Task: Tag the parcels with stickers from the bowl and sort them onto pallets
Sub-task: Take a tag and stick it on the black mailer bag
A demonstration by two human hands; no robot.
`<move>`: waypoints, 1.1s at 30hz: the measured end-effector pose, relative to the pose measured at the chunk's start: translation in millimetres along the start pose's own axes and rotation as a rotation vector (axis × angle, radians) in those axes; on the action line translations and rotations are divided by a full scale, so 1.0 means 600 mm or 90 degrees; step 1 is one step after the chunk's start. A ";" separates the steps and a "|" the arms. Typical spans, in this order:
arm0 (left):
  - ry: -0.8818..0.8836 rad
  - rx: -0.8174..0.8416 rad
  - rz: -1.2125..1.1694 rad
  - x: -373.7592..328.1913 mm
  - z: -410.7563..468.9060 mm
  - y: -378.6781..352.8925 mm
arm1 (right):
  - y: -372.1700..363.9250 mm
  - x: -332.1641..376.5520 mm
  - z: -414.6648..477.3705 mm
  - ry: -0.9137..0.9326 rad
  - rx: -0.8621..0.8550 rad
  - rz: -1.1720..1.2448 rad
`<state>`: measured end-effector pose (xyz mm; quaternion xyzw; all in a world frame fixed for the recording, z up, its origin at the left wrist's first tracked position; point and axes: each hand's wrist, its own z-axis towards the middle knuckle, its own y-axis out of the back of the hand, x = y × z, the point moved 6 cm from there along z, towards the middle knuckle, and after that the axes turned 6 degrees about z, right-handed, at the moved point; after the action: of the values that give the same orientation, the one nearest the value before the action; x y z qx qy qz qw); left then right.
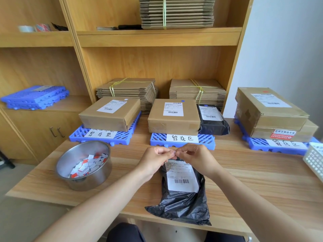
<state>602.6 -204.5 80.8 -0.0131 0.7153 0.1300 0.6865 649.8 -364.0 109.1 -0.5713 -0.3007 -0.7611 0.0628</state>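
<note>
A black poly-bag parcel with a white shipping label lies on the table in front of me. Just above its top edge, my left hand and my right hand meet fingertip to fingertip, both pinching a tiny sticker. The steel bowl of red, blue and white stickers stands to the left. Three blue pallets sit behind: the left pallet bears one cardboard box, the middle pallet a box and a black bag, the right pallet two stacked boxes.
A white plastic basket pokes in at the right table edge. Bundles of flat cardboard lean against the shelf behind the pallets. Spare blue pallets lie on the left cabinet. The table's front edge is close to my lap.
</note>
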 end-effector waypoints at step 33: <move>0.152 -0.057 0.499 0.084 -0.005 0.110 | 0.033 -0.059 -0.014 -0.077 -0.040 -0.051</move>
<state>583.6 -133.4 42.5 0.2156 0.7344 0.4104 0.4957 663.6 -393.0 83.5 -0.6054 -0.3027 -0.7361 -0.0042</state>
